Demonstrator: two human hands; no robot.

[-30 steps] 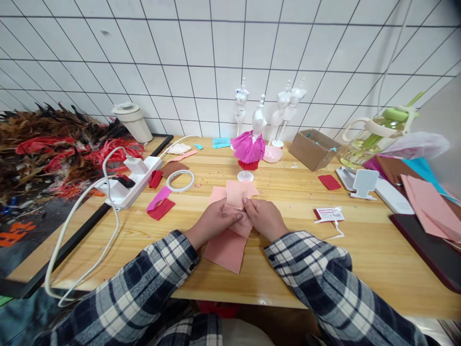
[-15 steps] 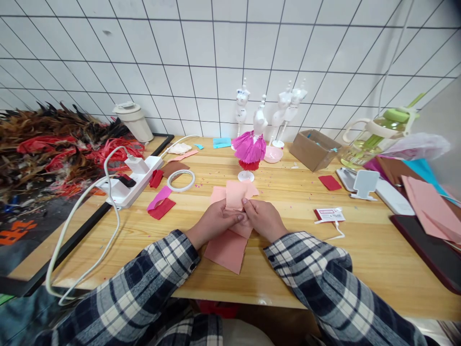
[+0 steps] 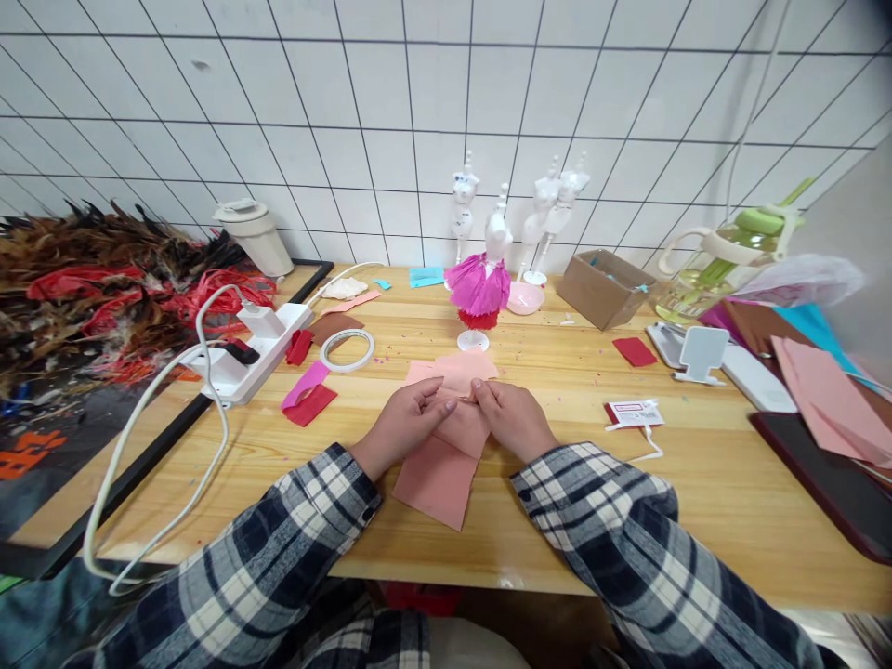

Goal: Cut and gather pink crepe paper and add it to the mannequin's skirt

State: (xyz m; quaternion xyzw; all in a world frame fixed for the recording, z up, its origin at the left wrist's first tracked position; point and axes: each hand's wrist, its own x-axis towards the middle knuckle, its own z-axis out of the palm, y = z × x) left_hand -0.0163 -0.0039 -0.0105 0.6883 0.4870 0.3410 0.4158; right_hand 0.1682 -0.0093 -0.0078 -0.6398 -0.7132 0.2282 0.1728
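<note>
Pink paper [image 3: 436, 478] lies in overlapping pieces on the wooden table, in front of a small white dress form in a magenta skirt [image 3: 479, 283]. Above the paper, my right hand [image 3: 514, 418] pinches a pink piece between thumb and fingers; much of that piece is hidden. My left hand [image 3: 408, 418] is beside it on the left, fingers curled and thumb pointing toward the right hand. Whether the left fingertips hold the paper is too small to tell.
At the left are a power strip [image 3: 257, 362] with looping white cables, a tape roll [image 3: 347, 350] and feathers [image 3: 90, 279]. More dress forms and a cardboard box [image 3: 605, 288] stand behind. To the right are a phone stand [image 3: 701, 355], a bottle [image 3: 739, 265] and coloured paper.
The small pink piece that stood up between my hands has dropped lower. My left hand has drawn slightly left and its fingers have lifted. The camera view has shifted a little.
</note>
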